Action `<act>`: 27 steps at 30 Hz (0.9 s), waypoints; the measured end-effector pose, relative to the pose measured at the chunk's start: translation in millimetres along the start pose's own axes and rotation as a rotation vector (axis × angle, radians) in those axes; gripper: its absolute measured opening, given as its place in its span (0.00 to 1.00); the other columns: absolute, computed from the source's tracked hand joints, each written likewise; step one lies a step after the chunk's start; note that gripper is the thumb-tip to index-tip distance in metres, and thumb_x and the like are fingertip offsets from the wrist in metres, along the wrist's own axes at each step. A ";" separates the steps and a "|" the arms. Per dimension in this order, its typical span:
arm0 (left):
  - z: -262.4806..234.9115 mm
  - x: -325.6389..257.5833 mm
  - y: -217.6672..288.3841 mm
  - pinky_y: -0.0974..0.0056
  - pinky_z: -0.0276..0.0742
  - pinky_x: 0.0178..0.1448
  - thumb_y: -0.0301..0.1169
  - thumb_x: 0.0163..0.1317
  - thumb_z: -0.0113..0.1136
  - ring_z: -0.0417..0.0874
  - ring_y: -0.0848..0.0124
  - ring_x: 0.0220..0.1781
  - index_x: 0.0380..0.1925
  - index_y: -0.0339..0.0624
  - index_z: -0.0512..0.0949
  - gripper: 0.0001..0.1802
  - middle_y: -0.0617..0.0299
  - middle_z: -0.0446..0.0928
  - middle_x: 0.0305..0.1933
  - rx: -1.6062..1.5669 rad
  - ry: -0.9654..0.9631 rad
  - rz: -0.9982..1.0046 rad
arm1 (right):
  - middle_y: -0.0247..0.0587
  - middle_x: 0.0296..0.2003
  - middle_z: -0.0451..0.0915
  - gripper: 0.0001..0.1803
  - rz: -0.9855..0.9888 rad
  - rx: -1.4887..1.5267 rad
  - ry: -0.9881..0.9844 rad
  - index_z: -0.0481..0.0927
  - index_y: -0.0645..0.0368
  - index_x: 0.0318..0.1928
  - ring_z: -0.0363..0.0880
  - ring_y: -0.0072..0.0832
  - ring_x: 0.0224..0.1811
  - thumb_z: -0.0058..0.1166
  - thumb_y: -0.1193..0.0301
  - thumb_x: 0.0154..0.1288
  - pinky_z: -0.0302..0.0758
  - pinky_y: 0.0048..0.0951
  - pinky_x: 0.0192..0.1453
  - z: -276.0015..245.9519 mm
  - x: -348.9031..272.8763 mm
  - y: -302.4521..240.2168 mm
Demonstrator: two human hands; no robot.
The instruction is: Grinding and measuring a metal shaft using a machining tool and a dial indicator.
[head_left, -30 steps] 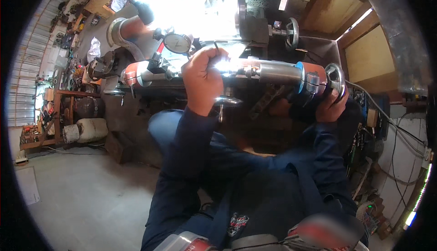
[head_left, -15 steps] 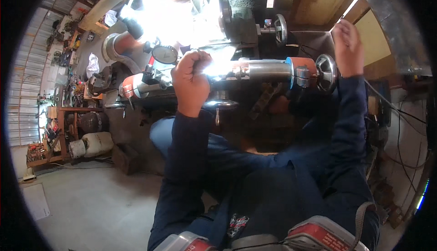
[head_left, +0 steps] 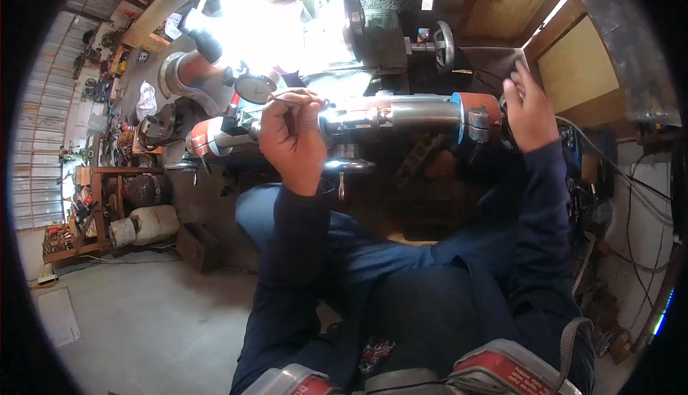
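My left hand [head_left: 292, 133] is closed in a pinch in front of the machine's horizontal steel shaft [head_left: 423, 113]; whatever sits between its fingers is too small and glared to name. Just beyond it is a round dial gauge [head_left: 254, 88]. At the shaft's right end, my right hand [head_left: 532, 114] is raised with fingers apart and nothing in them. It covers most of the end handwheel beside an orange collar [head_left: 479, 111]. Whether it touches that wheel I cannot tell. A second orange collar [head_left: 208, 136] is at the left end.
A glaring work lamp [head_left: 204, 35] washes out the area behind the shaft. Another handwheel [head_left: 444, 46] stands farther back. Below the shaft, a crank handle [head_left: 342, 181] sticks down near my knees. A gas cylinder [head_left: 154, 224] lies at left, and cables [head_left: 616, 162] hang at right.
My right hand has come down and left, now in front of the end handwheel. My left hand has shifted slightly down and left, with its fingers still pinched.
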State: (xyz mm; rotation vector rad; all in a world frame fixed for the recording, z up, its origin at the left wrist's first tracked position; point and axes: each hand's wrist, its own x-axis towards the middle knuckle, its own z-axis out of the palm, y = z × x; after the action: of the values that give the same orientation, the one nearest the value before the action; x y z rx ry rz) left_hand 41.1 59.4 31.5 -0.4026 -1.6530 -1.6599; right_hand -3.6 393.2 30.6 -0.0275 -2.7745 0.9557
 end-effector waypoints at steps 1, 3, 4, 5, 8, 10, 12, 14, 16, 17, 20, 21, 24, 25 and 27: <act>-0.6 -1.3 -3.3 0.70 0.80 0.46 0.15 0.61 0.56 0.81 0.72 0.39 0.36 0.37 0.73 0.07 0.57 0.77 0.37 0.003 0.001 0.001 | 0.57 0.55 0.76 0.26 -0.001 0.002 -0.001 0.69 0.67 0.62 0.73 0.49 0.59 0.48 0.63 0.70 0.69 0.41 0.63 -0.7 -11.9 0.7; -3.1 -3.1 -8.7 0.67 0.78 0.45 0.19 0.64 0.58 0.80 0.70 0.38 0.37 0.38 0.72 0.05 0.58 0.76 0.35 0.118 -0.012 -0.011 | 0.58 0.56 0.74 0.23 -0.198 0.012 0.194 0.69 0.68 0.61 0.71 0.50 0.61 0.43 0.66 0.72 0.66 0.41 0.66 3.4 -33.3 1.7; -2.8 -3.8 -10.9 0.67 0.78 0.45 0.19 0.64 0.58 0.80 0.70 0.38 0.37 0.38 0.72 0.05 0.58 0.76 0.35 0.117 -0.011 -0.012 | 0.58 0.56 0.74 0.23 -0.198 0.010 0.194 0.69 0.68 0.61 0.71 0.50 0.61 0.43 0.66 0.72 0.66 0.41 0.66 6.8 -41.1 2.6; -2.5 -4.8 -12.0 0.67 0.78 0.45 0.18 0.64 0.58 0.79 0.71 0.38 0.36 0.38 0.72 0.06 0.58 0.76 0.35 0.117 -0.017 -0.026 | 0.58 0.58 0.73 0.23 -0.272 -0.032 0.309 0.68 0.67 0.62 0.69 0.51 0.63 0.41 0.65 0.73 0.65 0.44 0.67 13.4 -48.6 4.5; -3.3 -8.3 -19.5 0.67 0.77 0.45 0.18 0.63 0.58 0.78 0.72 0.37 0.35 0.39 0.71 0.06 0.60 0.76 0.34 0.117 -0.003 -0.049 | 0.56 0.63 0.67 0.23 -0.465 -0.196 0.536 0.62 0.64 0.64 0.62 0.57 0.68 0.36 0.62 0.77 0.60 0.54 0.70 30.9 -63.4 19.0; -3.2 -9.1 -20.2 0.67 0.77 0.45 0.18 0.63 0.59 0.78 0.73 0.37 0.35 0.39 0.71 0.07 0.60 0.76 0.34 0.117 0.017 -0.055 | 0.58 0.63 0.67 0.23 -0.542 -0.198 0.636 0.60 0.63 0.64 0.62 0.59 0.67 0.37 0.63 0.77 0.59 0.57 0.69 45.6 -61.5 31.3; -2.1 -9.2 -18.9 0.68 0.77 0.44 0.18 0.63 0.59 0.77 0.74 0.37 0.35 0.38 0.71 0.07 0.61 0.75 0.34 0.143 0.034 -0.087 | 0.59 0.63 0.66 0.23 -0.616 -0.200 0.737 0.58 0.62 0.64 0.62 0.61 0.67 0.37 0.63 0.76 0.59 0.59 0.69 51.4 -61.7 36.9; -4.6 -9.3 -19.2 0.68 0.77 0.44 0.18 0.63 0.59 0.78 0.74 0.36 0.35 0.38 0.71 0.06 0.61 0.75 0.34 0.162 0.009 -0.074 | 0.62 0.62 0.66 0.22 -0.592 -0.220 0.731 0.56 0.60 0.63 0.62 0.63 0.66 0.39 0.64 0.76 0.59 0.63 0.68 53.2 -63.5 37.5; -4.2 -10.0 -17.1 0.68 0.78 0.44 0.18 0.64 0.59 0.78 0.74 0.36 0.35 0.38 0.71 0.06 0.61 0.75 0.34 0.175 -0.015 -0.064 | 0.62 0.62 0.66 0.22 -0.596 -0.223 0.750 0.56 0.60 0.64 0.62 0.63 0.66 0.39 0.64 0.76 0.59 0.62 0.69 56.0 -65.0 40.5; -1.9 -9.6 -13.9 0.69 0.78 0.43 0.19 0.64 0.59 0.78 0.75 0.36 0.35 0.38 0.71 0.06 0.61 0.76 0.34 0.230 -0.026 -0.075 | 0.62 0.62 0.66 0.22 -0.597 -0.229 0.770 0.56 0.61 0.64 0.63 0.63 0.66 0.39 0.65 0.76 0.58 0.62 0.69 55.4 -65.8 41.9; 1.4 -12.9 -16.3 0.69 0.78 0.43 0.19 0.63 0.60 0.80 0.74 0.36 0.35 0.37 0.72 0.05 0.61 0.77 0.34 0.278 -0.018 -0.097 | 0.63 0.64 0.65 0.24 -0.614 -0.246 0.717 0.55 0.61 0.66 0.62 0.63 0.67 0.40 0.64 0.75 0.57 0.62 0.70 45.4 -70.9 43.1; 0.9 -14.9 -19.5 0.69 0.78 0.43 0.20 0.63 0.60 0.80 0.73 0.37 0.35 0.37 0.73 0.05 0.61 0.77 0.34 0.279 -0.001 -0.102 | 0.63 0.64 0.65 0.24 -0.615 -0.267 0.708 0.55 0.61 0.66 0.62 0.63 0.67 0.40 0.64 0.75 0.57 0.62 0.70 40.6 -74.9 40.6; -5.0 -10.7 -14.5 0.68 0.77 0.44 0.19 0.58 0.61 0.83 0.72 0.36 0.33 0.39 0.80 0.05 0.61 0.82 0.34 0.584 -0.064 -0.123 | 0.60 0.68 0.61 0.28 -0.667 -0.218 0.359 0.56 0.60 0.69 0.60 0.56 0.70 0.44 0.64 0.73 0.56 0.55 0.72 5.7 -89.5 41.2; -7.9 -7.7 -12.9 0.67 0.78 0.44 0.21 0.59 0.61 0.83 0.73 0.37 0.33 0.40 0.80 0.03 0.62 0.82 0.34 0.502 -0.056 -0.131 | 0.60 0.68 0.61 0.28 -0.654 -0.268 0.330 0.56 0.60 0.69 0.60 0.56 0.70 0.44 0.64 0.73 0.56 0.55 0.72 -7.8 -94.9 47.4; -11.1 -5.4 -11.9 0.68 0.79 0.45 0.20 0.64 0.58 0.83 0.74 0.38 0.36 0.38 0.78 0.03 0.60 0.81 0.34 0.437 -0.034 -0.102 | 0.57 0.68 0.61 0.28 -0.582 -0.202 0.238 0.57 0.60 0.69 0.60 0.53 0.71 0.44 0.63 0.73 0.55 0.52 0.73 -35.3 -110.3 62.8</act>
State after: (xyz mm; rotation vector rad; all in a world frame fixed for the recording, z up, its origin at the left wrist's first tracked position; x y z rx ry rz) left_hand 39.6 49.0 18.0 -0.1309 -2.0253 -1.3135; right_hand 108.2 455.0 -1.4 0.5623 -2.4222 0.4848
